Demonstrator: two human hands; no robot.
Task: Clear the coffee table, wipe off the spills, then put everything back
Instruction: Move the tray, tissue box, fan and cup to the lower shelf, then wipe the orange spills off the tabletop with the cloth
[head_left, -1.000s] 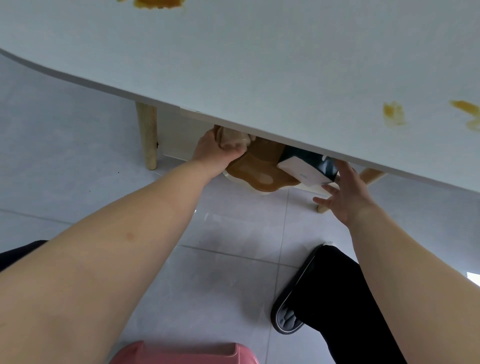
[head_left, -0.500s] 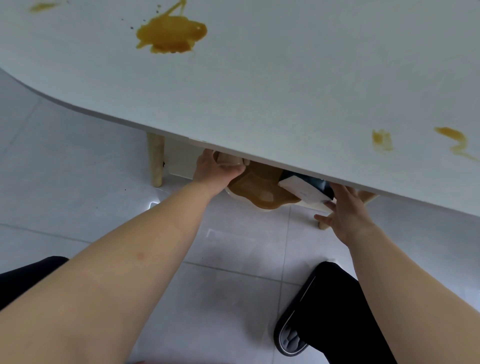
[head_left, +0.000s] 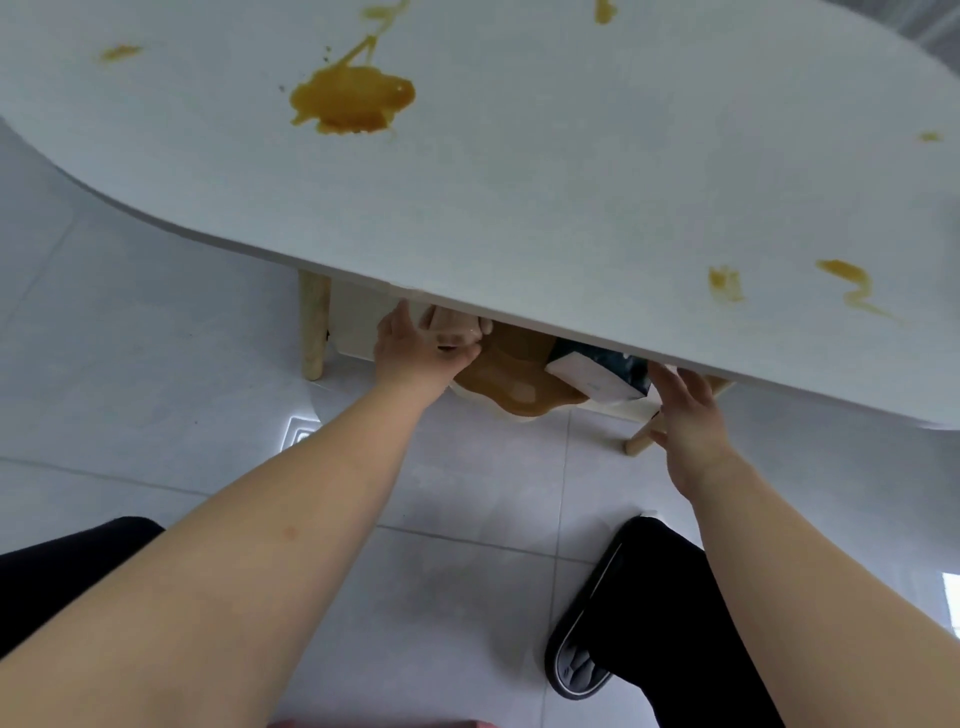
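White stained tabletop (head_left: 519, 182) half-hides tray (head_left: 514, 387), box (head_left: 587, 375) and beige object (head_left: 449, 327) left hand (head_left: 415, 356) grips.

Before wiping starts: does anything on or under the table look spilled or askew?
Yes. The white tabletop is stained orange-brown: a big splat far left, a blot and a smear near the right edge. Below, a box lies tilted over a brown tray that overhangs the shelf. The left hand grips a beige object there.

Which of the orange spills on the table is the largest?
The round puddle at upper left, a streak above it; the others are small smears.
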